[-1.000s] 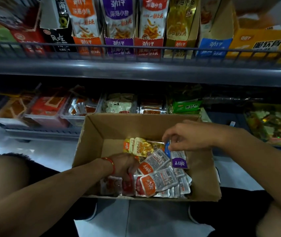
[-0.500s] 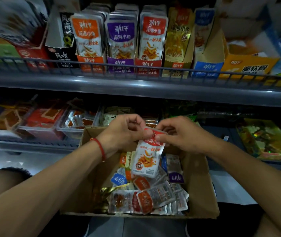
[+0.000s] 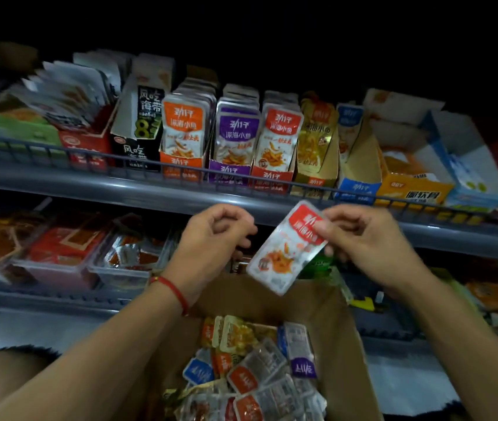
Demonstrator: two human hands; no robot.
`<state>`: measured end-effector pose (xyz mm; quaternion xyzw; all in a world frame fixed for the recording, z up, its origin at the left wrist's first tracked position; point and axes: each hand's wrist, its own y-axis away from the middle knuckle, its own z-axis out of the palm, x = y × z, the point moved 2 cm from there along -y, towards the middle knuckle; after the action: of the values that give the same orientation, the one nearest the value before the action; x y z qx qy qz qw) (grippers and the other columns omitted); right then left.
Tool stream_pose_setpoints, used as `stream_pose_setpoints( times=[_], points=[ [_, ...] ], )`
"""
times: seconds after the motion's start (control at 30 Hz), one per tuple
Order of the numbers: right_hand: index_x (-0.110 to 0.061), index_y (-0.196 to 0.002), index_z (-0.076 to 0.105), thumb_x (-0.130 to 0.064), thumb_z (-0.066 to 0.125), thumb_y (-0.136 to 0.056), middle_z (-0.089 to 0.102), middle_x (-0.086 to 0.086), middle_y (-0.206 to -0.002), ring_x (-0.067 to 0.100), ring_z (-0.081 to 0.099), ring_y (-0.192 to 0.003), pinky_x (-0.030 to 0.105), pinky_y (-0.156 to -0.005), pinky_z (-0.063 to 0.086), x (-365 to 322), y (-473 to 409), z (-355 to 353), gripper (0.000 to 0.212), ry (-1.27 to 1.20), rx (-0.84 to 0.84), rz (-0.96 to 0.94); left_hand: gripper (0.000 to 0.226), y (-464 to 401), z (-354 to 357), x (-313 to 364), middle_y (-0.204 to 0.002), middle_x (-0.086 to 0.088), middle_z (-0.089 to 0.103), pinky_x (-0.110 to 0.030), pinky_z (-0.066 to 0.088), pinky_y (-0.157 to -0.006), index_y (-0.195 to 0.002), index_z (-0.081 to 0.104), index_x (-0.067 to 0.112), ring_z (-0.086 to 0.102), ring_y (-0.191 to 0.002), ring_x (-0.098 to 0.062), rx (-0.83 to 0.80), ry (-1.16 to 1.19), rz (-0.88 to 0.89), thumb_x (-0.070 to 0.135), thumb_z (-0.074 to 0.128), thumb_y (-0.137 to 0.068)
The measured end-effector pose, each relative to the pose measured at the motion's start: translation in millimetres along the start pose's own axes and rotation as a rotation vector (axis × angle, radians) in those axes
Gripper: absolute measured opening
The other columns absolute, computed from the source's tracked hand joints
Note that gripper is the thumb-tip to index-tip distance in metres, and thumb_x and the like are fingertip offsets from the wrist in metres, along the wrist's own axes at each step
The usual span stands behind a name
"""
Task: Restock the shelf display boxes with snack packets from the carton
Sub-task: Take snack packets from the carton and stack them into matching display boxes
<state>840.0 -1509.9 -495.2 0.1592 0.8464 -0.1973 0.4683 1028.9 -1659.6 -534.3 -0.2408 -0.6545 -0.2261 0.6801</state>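
My right hand (image 3: 366, 238) pinches the top of a red-topped snack packet (image 3: 284, 253), which hangs tilted just below the upper shelf rail. To the left of it my left hand (image 3: 211, 238) is raised with fingers curled and holds nothing. The open cardboard carton (image 3: 338, 344) stands below both hands with several loose packets (image 3: 259, 369) in red, orange, blue, purple and gold. On the upper shelf stand the display boxes: an orange one (image 3: 182, 138), a purple one (image 3: 235, 141), a red one (image 3: 278, 141), a gold one (image 3: 314, 144) and a blue one (image 3: 357, 165).
A grey wire rail (image 3: 138, 167) runs along the front of the upper shelf. A black seaweed box (image 3: 141, 123) and an orange-yellow box (image 3: 411, 186) flank the display boxes. Clear trays of red snacks (image 3: 59, 250) sit on the lower shelf. My knees frame the carton.
Both hands rose out of the carton. The left hand let go of the red packet, and the right hand now holds it alone, higher and further right, near the upper shelf.
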Motion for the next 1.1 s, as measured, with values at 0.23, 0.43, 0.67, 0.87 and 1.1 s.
stream_pose_setpoints(
  times=[0.23, 0.43, 0.67, 0.87, 1.1],
  points=[
    [-0.022, -0.11, 0.071, -0.022, 0.064, -0.1, 0.073, 0.0, -0.082, 0.001, 0.068, -0.062, 0.013, -0.05, 0.049, -81.4, -64.2, -49.4, 0.012, 0.309, 0.385, -0.332, 0.01, -9.5, -27.4, 6.3, -0.1, -0.026, 0.068, -0.046, 0.058, -0.078, -0.102, 0.064, 0.013, 0.067, -0.075, -0.018, 0.128, -0.003, 0.041, 0.008, 0.066, -0.093],
    [-0.013, -0.12, 0.07, -0.026, 0.062, -0.101, 0.064, -0.008, -0.097, -0.019, 0.06, -0.064, 0.003, -0.059, 0.048, -101.6, -118.2, -37.9, 0.025, 0.504, 0.413, -0.315, 0.014, -10.9, -32.4, 7.4, -0.095, -0.024, 0.067, -0.042, 0.061, -0.073, -0.101, 0.064, 0.018, 0.068, -0.074, -0.021, 0.128, -0.022, 0.025, 0.008, 0.068, -0.091],
    [-0.017, -0.115, 0.071, -0.032, 0.061, -0.101, 0.069, -0.004, -0.092, 0.0, 0.067, -0.072, 0.023, -0.071, 0.057, -85.1, -143.7, -9.3, 0.023, 0.737, 0.262, -0.293, 0.017, -11.1, -38.6, 8.7, -0.089, -0.013, 0.072, -0.056, 0.059, -0.078, -0.1, 0.063, 0.024, 0.069, -0.087, -0.035, 0.135, -0.065, 0.02, 0.012, 0.067, -0.089],
    [-0.017, -0.121, 0.071, -0.032, 0.06, -0.102, 0.074, 0.006, -0.108, 0.021, 0.069, -0.099, 0.046, -0.089, 0.059, -69.7, -154.1, 6.8, 0.027, 0.808, 0.249, -0.238, 0.017, -11.1, -36.6, 9.0, -0.087, -0.005, 0.072, -0.056, 0.059, -0.078, -0.098, 0.063, 0.026, 0.07, -0.086, -0.032, 0.137, -0.084, 0.008, 0.014, 0.068, -0.088],
    [-0.015, -0.134, 0.062, -0.022, 0.069, -0.096, 0.062, 0.011, -0.13, 0.026, 0.059, -0.12, 0.034, -0.095, 0.048, -63.1, -160.3, 10.1, 0.039, 0.89, 0.329, -0.249, 0.017, -13.1, -37.7, 6.6, -0.085, 0.001, 0.072, -0.054, 0.059, -0.078, -0.097, 0.063, 0.027, 0.071, -0.083, -0.026, 0.137, -0.099, 0.018, 0.015, 0.069, -0.088]
  ],
)
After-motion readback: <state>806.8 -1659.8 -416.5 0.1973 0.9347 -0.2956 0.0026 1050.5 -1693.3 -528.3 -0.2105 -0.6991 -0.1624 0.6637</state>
